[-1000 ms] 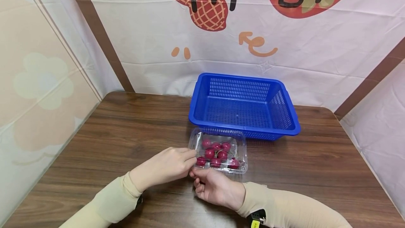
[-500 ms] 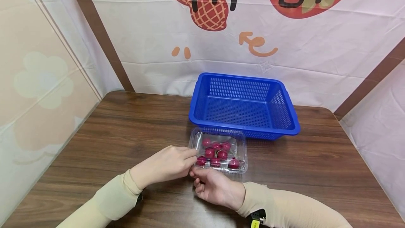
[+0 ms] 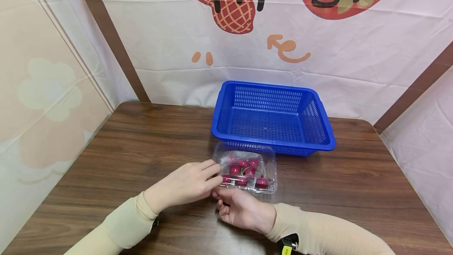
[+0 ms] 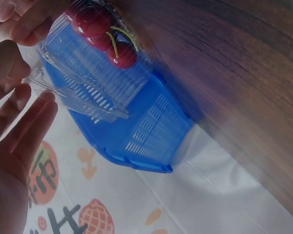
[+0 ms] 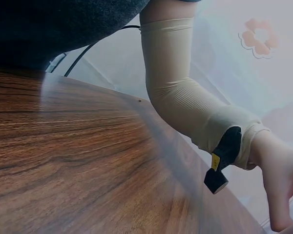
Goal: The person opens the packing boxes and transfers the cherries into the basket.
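Observation:
A clear plastic clamshell box (image 3: 274, 170) sits on the table with several dark red cherries (image 3: 235, 169) inside. My left hand (image 3: 187, 186) comes from the left and pinches the edge of its lid (image 4: 95, 105) between thumb and fingers. In the left wrist view that lid stands at a slant, a gap apart from the box body. At the box's near left corner, my right hand (image 3: 245, 209) pinches the rim with thumb and forefinger, palm turned up, other fingers curled. The right wrist view catches mostly the left sleeve (image 5: 185, 102) and part of the left hand.
Right behind the box stands a blue perforated plastic basket (image 3: 272, 143), nothing in it. Both are on a brown wooden table (image 3: 148, 141). A printed white cloth (image 3: 159, 42) hangs along the table's back edge.
My left fingers have risen a little, and the lid's near left side has come up with them. My right hand and the basket stay where they were.

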`<act>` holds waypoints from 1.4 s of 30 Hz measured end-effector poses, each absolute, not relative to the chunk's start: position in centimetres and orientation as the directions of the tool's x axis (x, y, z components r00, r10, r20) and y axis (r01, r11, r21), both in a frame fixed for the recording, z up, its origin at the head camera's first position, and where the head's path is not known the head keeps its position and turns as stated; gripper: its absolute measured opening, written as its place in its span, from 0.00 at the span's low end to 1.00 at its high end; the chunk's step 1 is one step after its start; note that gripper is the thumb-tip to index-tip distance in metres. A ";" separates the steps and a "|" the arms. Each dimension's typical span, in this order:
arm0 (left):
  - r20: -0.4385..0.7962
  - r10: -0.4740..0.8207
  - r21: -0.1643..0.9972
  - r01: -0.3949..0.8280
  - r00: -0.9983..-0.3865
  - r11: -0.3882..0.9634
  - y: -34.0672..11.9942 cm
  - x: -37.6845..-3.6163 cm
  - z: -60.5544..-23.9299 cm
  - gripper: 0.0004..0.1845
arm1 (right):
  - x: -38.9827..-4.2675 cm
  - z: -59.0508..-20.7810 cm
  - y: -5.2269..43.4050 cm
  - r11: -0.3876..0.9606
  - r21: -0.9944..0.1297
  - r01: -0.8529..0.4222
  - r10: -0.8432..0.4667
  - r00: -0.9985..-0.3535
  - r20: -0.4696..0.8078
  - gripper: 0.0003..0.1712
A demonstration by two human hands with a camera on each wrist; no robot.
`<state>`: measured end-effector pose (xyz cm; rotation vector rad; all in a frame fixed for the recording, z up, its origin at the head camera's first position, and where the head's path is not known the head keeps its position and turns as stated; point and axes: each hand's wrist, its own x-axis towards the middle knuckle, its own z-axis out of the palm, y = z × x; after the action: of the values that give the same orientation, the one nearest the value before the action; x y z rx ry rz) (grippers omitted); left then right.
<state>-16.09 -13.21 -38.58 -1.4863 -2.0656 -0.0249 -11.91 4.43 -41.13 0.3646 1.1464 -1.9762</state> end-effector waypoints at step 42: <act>0.396 0.914 -0.449 0.848 -0.092 0.281 -6.4 -15.0 -37.8 0.05 | -12.2 -42.8 16.0 -0.170 -0.620 0.766 -0.723 -0.525 -0.450 0.21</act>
<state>-15.01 -6.45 -37.81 -1.5772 -1.9459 0.1386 -12.19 16.02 -42.84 0.0621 1.0263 -1.8592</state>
